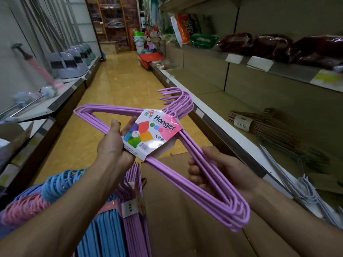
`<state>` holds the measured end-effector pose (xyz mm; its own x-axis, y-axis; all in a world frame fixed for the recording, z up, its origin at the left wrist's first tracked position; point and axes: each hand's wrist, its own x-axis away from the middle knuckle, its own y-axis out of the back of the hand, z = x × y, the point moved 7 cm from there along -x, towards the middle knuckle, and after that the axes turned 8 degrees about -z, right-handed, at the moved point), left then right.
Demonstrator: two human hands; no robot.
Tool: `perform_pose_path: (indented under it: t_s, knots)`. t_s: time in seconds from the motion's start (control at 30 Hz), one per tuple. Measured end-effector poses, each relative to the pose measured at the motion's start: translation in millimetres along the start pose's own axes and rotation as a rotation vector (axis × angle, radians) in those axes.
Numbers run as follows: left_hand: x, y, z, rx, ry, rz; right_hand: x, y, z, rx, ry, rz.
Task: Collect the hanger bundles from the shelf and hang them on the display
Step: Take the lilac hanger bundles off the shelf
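The left hand [113, 143] pinches the purple hanger bundle [185, 145] beside its paper label [150, 134], thumb on top and fingers behind the card, while the right hand [215, 171] is curled shut around the bundle's lower bars, so both hands hold this one bundle up in mid-air over the aisle. The bundle's hooks [178, 101] point away from the person, toward the far end of the shop. Below the bundle, at the left forearm, hang more bundles: one purple bundle [133, 206] with a label, blue ones [105, 232] and pink ones [20, 212]; how many of these last two I cannot tell. Directly under the held bundle lies brown cardboard [185, 210]. To the right of the bundle a shelf [213, 117] runs along the aisle and carries one brown bundle [259, 125], then grey hangers [289, 153] and white hangers [308, 190] nearer the person. Beyond the bundle the yellow tiled floor [118, 80] forms an open lane between the two shelf edges up to buckets [139, 41] at the far end. Left of the bundle, a low shelf holds mops [74, 60].
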<state>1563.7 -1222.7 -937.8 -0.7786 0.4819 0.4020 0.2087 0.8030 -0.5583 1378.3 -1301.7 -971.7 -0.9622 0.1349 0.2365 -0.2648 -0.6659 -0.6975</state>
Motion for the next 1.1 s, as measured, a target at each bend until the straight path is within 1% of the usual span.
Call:
perform_pose_path:
  t_s: [0.13, 0.23, 0.4, 0.47, 0.53, 0.63, 0.7, 0.83, 0.97, 1.03, 1.1]
  knots:
    - [4, -3, 5, -0.036, 0.032, 0.072, -11, -19, -1, -0.106, -0.03, 0.021]
    - [0, 0, 5, -0.048, 0.045, 0.059, -16, -29, -4, -0.126, -0.037, 0.047]
    - [-3, 4, 3, -0.274, 0.035, 0.018, -16, -25, -6, -0.068, 0.031, -0.062]
    - [-10, 8, -1, -0.332, -0.023, -0.031, -14, -21, -4, -0.007, 0.081, -0.102]
    - [-20, 9, -9, -0.411, -0.129, -0.082, -10, -15, 0, 0.124, 0.157, -0.178]
    - [-22, -2, -21, -0.569, -0.307, -0.072, -3, -4, 6, 0.351, 0.253, -0.319]
    - [-18, -17, -25, -0.619, -0.416, 0.016, 2, 3, 8, 0.44, 0.283, -0.4]
    - [5, -51, -13, -0.783, -0.56, 0.284, 10, 18, 6, 0.478, 0.284, -0.502]
    - [37, -81, 17, -0.89, -0.584, 0.54, 16, 25, -5, 0.496, 0.234, -0.542]
    - [45, -93, 31, -0.912, -0.581, 0.61, 16, 25, -15, 0.501, 0.211, -0.54]
    - [48, -99, 40, -0.95, -0.616, 0.612, 14, 23, -23, 0.494, 0.207, -0.541]
